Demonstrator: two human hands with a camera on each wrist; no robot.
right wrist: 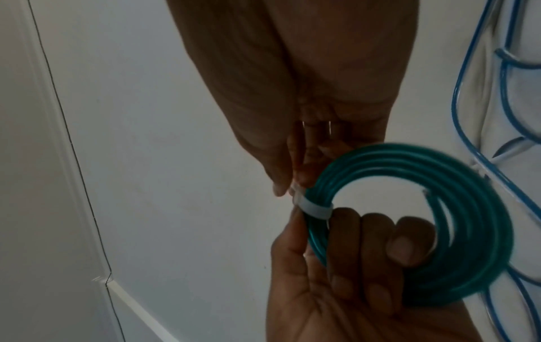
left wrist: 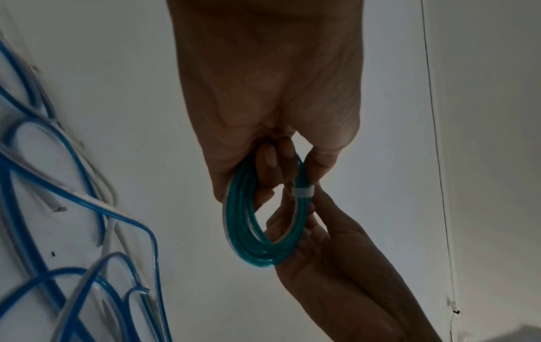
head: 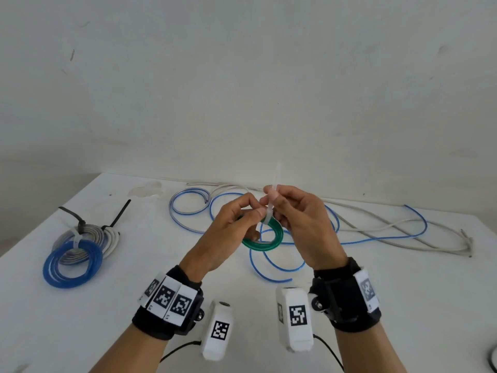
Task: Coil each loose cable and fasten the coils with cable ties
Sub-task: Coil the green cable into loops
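Note:
A green cable coil (head: 269,244) hangs in the air above the white table (head: 376,305), between both hands. My left hand (head: 255,214) grips the coil (right wrist: 468,208), fingers (right wrist: 401,245) hooked through its ring and thumb on the outside. A white cable tie (right wrist: 316,210) is looped round the strands (left wrist: 243,219) as a tight band (left wrist: 303,192). My right hand (head: 274,203) pinches the tie's tail (head: 274,184), which sticks up past the fingertips. In the right wrist view that hand (right wrist: 292,175) sits right above the tie's head.
At the left of the table lie tied coils: a blue one (head: 72,262) and grey-white ones (head: 88,238) with black tie tails. Loose blue cable (head: 282,265), a clear-blue loop (head: 188,208) and a long grey cable (head: 403,232) sprawl behind and to the right of the hands.

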